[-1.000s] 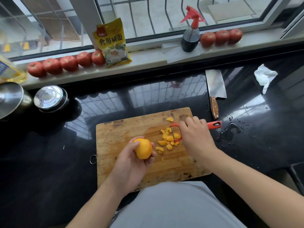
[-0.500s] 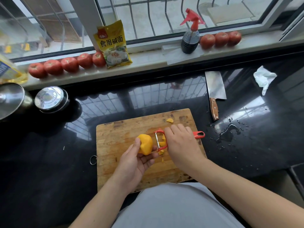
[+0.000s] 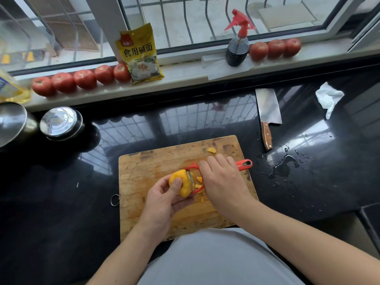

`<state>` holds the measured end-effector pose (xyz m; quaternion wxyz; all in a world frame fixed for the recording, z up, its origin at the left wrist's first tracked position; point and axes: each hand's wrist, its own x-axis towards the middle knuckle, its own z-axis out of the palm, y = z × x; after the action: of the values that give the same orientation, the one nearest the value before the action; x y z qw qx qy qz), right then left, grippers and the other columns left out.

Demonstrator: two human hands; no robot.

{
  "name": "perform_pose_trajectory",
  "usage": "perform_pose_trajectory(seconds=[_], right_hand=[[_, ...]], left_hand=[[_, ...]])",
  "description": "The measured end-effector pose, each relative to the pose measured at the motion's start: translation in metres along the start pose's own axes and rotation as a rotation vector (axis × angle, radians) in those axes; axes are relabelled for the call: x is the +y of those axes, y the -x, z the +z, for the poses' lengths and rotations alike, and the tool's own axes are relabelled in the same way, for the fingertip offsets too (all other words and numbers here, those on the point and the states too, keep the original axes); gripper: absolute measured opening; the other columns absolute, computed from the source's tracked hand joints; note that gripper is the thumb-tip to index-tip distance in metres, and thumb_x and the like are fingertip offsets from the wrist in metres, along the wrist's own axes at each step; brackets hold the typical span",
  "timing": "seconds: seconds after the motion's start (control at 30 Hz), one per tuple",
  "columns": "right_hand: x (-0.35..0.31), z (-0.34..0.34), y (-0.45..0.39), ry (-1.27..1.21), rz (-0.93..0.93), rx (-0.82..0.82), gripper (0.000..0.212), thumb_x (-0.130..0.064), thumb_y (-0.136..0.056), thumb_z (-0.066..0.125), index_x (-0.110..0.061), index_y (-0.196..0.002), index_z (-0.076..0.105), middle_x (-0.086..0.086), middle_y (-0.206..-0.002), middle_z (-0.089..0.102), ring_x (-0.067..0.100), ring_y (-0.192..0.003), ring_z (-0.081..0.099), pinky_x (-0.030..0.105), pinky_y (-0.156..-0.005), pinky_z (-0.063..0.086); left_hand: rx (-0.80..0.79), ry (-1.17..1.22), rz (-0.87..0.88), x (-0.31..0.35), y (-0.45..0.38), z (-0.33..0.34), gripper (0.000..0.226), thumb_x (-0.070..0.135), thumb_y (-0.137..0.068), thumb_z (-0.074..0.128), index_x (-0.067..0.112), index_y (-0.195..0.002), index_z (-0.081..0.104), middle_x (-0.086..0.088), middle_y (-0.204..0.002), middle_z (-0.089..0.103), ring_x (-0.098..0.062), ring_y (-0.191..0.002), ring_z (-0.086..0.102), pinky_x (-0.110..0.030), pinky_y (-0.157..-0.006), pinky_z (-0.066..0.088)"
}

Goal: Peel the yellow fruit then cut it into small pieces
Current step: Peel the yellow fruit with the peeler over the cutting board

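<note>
**Two hands at work on a yellow fruit over a wooden cutting board**

Two bare hands meet above the cutting board (image 3: 148, 171), which lies on the glossy black table (image 3: 61, 212). The left hand (image 3: 164, 199) holds the yellow fruit (image 3: 182, 183) just above the board's middle: its grip is closed round the fruit, thumb pressed on the near face, fingers curled beneath. The right hand (image 3: 223, 183) has its grip closed on the red peeler (image 3: 243, 164); the handle's looped end projects past the knuckles toward the board's right edge, and the blade lies against the fruit's right side. Small yellow peel scraps (image 3: 199, 179) lie on the board between the fruit and the right hand, and one more scrap (image 3: 211, 150) lies near the board's far edge.

Right of the board, apart from it, a cleaver (image 3: 268, 112) with a wooden handle lies flat on the table, handle toward the person. Water drops (image 3: 284, 164) spread beside its handle, and a crumpled white tissue (image 3: 329, 97) lies farther right. Two metal lids (image 3: 59, 122) sit at the far left. On the windowsill, a row of tomatoes (image 3: 84, 79) stands left of a yellow packet (image 3: 139, 54); a spray bottle (image 3: 238, 44) with a red trigger stands next to three more tomatoes (image 3: 275, 48).
</note>
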<state>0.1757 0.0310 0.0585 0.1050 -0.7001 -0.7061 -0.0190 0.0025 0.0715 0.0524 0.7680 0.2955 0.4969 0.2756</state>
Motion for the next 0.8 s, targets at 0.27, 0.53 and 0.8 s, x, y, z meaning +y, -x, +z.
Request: perform_pose_trajectory(seconds=[0.27, 0.53, 0.8], right_hand=[[0.020, 0.018, 0.001, 0.110, 0.042, -0.043, 0.015, -0.003, -0.093, 0.045, -0.013, -0.086, 0.054, 0.006, -0.079, 0.052, 0.026, -0.074, 0.042, 0.040, -0.067, 0.036], [0.057, 0.037, 0.009, 0.154, 0.276, -0.357, 0.020, -0.009, -0.090, 0.056, -0.020, -0.106, 0.054, 0.000, -0.100, 0.054, 0.021, -0.090, 0.044, 0.036, -0.079, 0.038], [0.019, -0.005, 0.005, -0.107, 0.011, -0.002, 0.007, -0.011, -0.093, 0.057, -0.017, -0.097, 0.059, -0.002, -0.085, 0.053, 0.020, -0.076, 0.040, 0.033, -0.067, 0.029]], left_hand=[[-0.037, 0.160, 0.005, -0.009, 0.005, 0.000, 0.049, 0.031, -0.090, 0.064, 0.000, -0.127, 0.060, -0.022, -0.101, 0.076, -0.035, -0.084, 0.077, -0.036, -0.069, 0.064], [-0.106, 0.265, -0.088, -0.002, -0.002, -0.002, 0.045, 0.034, -0.097, 0.056, 0.006, -0.131, 0.060, -0.016, -0.109, 0.074, -0.029, -0.096, 0.074, -0.040, -0.084, 0.064], [-0.097, 0.212, -0.087, -0.006, -0.004, -0.004, 0.035, 0.028, -0.089, 0.067, 0.007, -0.116, 0.060, -0.012, -0.100, 0.074, -0.021, -0.084, 0.072, -0.030, -0.072, 0.062]])
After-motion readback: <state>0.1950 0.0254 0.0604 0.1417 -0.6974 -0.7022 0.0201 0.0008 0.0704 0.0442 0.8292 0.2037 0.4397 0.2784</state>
